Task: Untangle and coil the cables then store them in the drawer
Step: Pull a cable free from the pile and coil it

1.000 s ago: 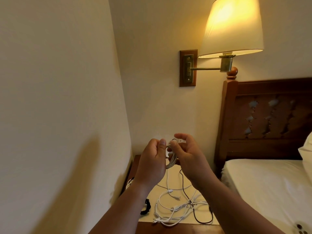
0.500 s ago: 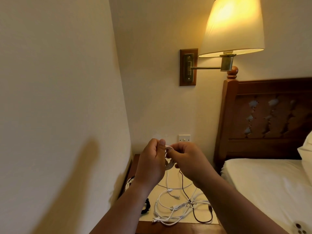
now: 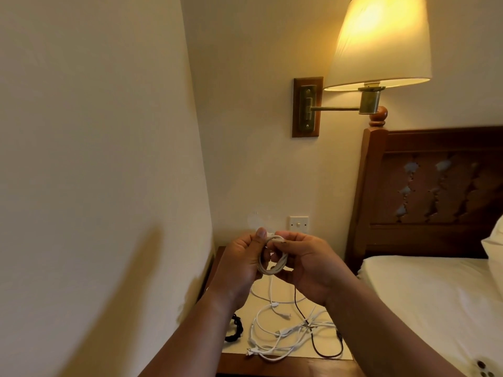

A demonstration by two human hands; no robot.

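A small coil of white cable (image 3: 273,261) hangs between both hands above the nightstand. My left hand (image 3: 241,263) grips its left side, thumb up on top. My right hand (image 3: 306,263) pinches the top of the coil, with fingers curled under it. A loose end of the same cable drops to a tangle of white cables (image 3: 280,333) on the nightstand top (image 3: 239,346). A thin black cable (image 3: 317,346) runs through that tangle. A coiled black cable (image 3: 235,329) lies at the left edge, partly behind my left forearm. No drawer is visible.
The wall stands close on the left. A bed (image 3: 424,295) with a wooden headboard (image 3: 435,194) fills the right. A lit wall lamp (image 3: 378,47) hangs above, and a wall switch (image 3: 298,224) sits just behind my hands.
My hands have dropped slightly. The coil now shows as a fuller round loop between them, with my right hand turned so its fingers curl under it.
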